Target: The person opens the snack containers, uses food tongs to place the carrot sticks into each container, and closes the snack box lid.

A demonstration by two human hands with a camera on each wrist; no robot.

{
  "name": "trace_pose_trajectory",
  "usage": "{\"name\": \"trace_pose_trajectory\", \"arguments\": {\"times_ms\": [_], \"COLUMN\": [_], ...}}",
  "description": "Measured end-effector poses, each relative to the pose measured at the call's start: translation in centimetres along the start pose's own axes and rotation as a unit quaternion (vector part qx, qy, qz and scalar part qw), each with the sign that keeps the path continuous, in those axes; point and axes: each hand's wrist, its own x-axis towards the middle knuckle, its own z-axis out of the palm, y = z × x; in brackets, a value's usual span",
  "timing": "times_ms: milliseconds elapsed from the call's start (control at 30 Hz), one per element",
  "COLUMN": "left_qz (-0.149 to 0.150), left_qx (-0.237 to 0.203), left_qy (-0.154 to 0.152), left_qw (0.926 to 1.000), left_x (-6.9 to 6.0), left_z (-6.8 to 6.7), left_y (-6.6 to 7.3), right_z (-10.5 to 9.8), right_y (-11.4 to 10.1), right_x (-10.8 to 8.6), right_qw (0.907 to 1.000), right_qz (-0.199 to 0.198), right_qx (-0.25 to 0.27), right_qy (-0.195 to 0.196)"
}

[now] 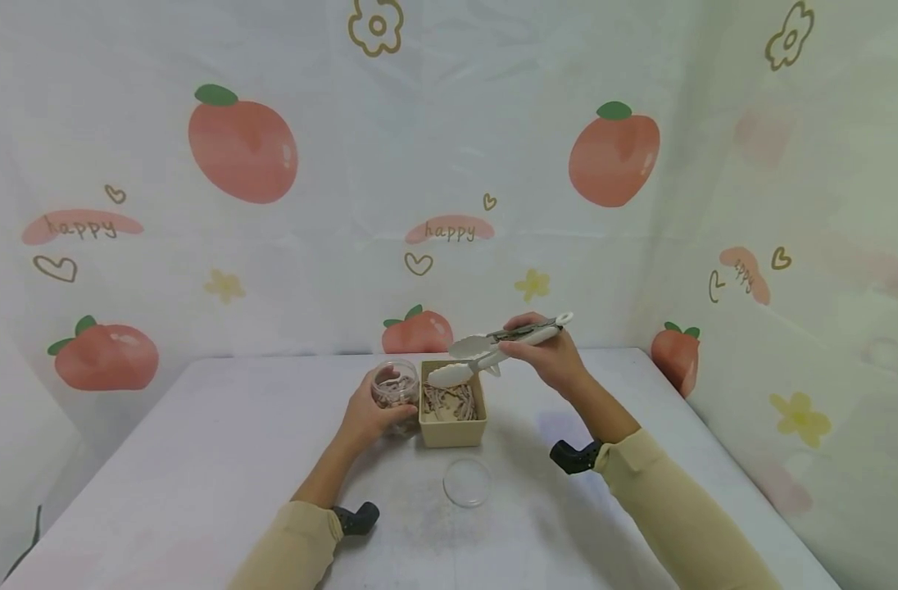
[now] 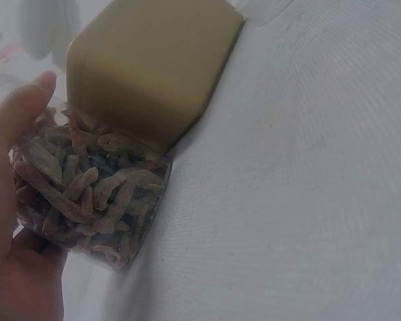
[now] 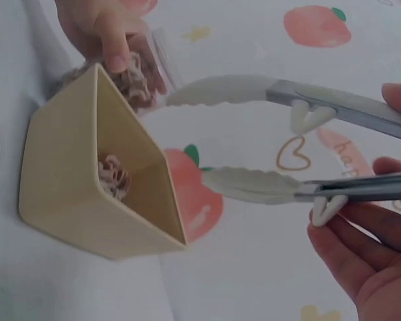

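Note:
My left hand (image 1: 370, 415) grips a clear jar (image 1: 395, 383) on the table, its fingers and thumb wrapped round the sides. Brownish, twisted dried strips (image 2: 93, 187) fill much of the jar in the left wrist view. Right beside it stands a beige rectangular box (image 1: 452, 434), with more of the strips (image 1: 449, 401) lying inside. Above the box my right hand (image 1: 548, 356) holds a pair of tongs (image 3: 307, 187) with white scalloped tips and metal arms. The tong tips are spread apart with nothing between them.
A clear round lid (image 1: 467, 482) lies flat on the white table (image 1: 220, 459) in front of the box. Behind the table hangs a white backdrop (image 1: 331, 205) printed with fruit, and another printed sheet runs along the right side.

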Motion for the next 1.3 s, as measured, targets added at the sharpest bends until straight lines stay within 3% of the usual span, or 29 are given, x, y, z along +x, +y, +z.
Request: {"name": "trace_pose_trajectory", "arguments": {"times_ms": [233, 367, 667, 900, 1067, 1300], "left_qz": [0.011, 0.008, 0.008, 0.005, 0.003, 0.001], "left_qx": [-0.001, 0.005, 0.001, -0.002, -0.005, -0.004], "left_qy": [0.006, 0.005, 0.003, 0.002, -0.002, -0.002], "left_qw": [0.9999, 0.9999, 1.0, 1.0, 1.0, 1.0], "left_x": [-0.1, 0.0, 0.0, -0.1, -0.1, -0.1], "left_z": [0.0, 0.0, 0.0, 0.0, 0.0, 0.0], "left_y": [0.0, -0.1, -0.1, 0.0, 0.1, 0.0], "right_z": [-0.5, -0.4, -0.1, 0.0, 0.2, 0.7], "right_y": [0.3, 0.3, 1.2, 1.5, 1.6, 2.5], "right_x": [0.4, 0.7, 1.8, 2.6, 2.7, 2.5], "right_qw": [0.9953, 0.9914, 0.9852, 0.977, 0.9749, 0.9788], "right_qz": [-0.007, 0.016, 0.073, 0.087, 0.069, 0.032], "right_qx": [-0.067, -0.094, -0.085, -0.083, -0.114, -0.154], "right_qy": [-0.07, -0.089, -0.13, -0.176, -0.178, -0.132]}}
